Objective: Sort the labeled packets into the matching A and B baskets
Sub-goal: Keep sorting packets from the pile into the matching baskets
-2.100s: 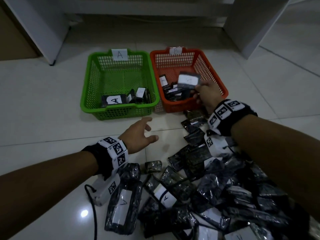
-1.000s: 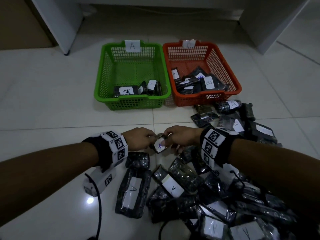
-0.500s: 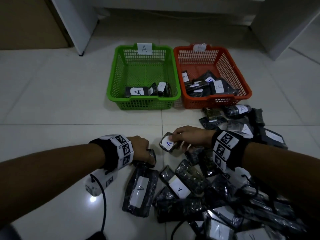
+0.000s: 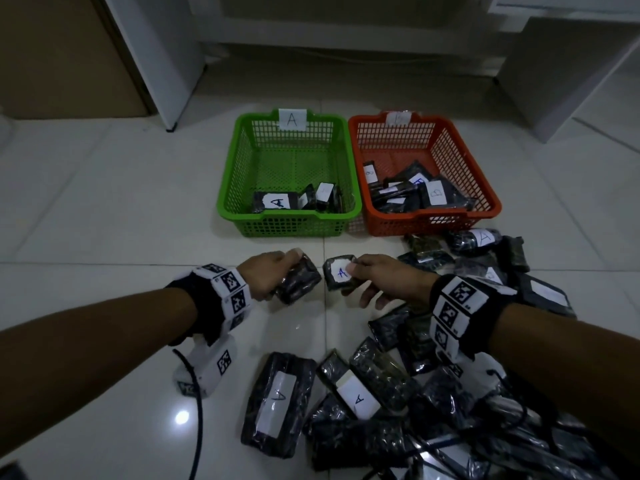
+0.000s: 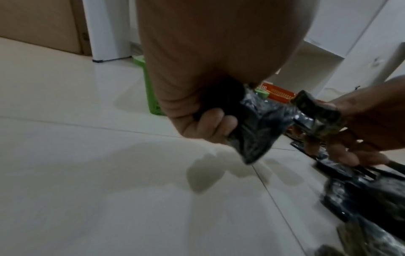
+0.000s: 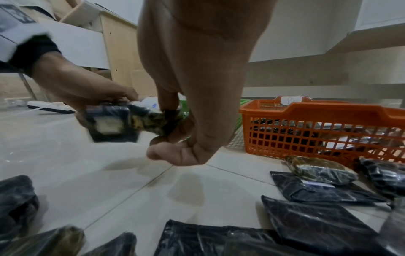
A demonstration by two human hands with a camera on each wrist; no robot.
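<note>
Left hand (image 4: 268, 273) grip: curled round unlabelled-side packet (image 4: 298, 278)
Right hand (image 4: 384, 278) grip: pinched A packet (image 4: 339, 271)
Done: few packets in green basket (image 4: 228, 188), orange basket (image 4: 485, 188)
Left: large pile (image 4: 433, 393) on floor

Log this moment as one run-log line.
left hand: grips dark packet, label unseen | right hand: pinches A packet | both short of green A basket

Two baskets side by side at 12 o'clock: one green basket (image 4: 287, 216) tagged A, one orange basket (image 4: 429, 216) tagged B. Two hands, one packet each: left hand (image 4: 268, 277), right hand (image 4: 384, 278). Floor pile (image 4: 433, 393) from 1 to 5 o'clock, too jumbled to count.
</note>
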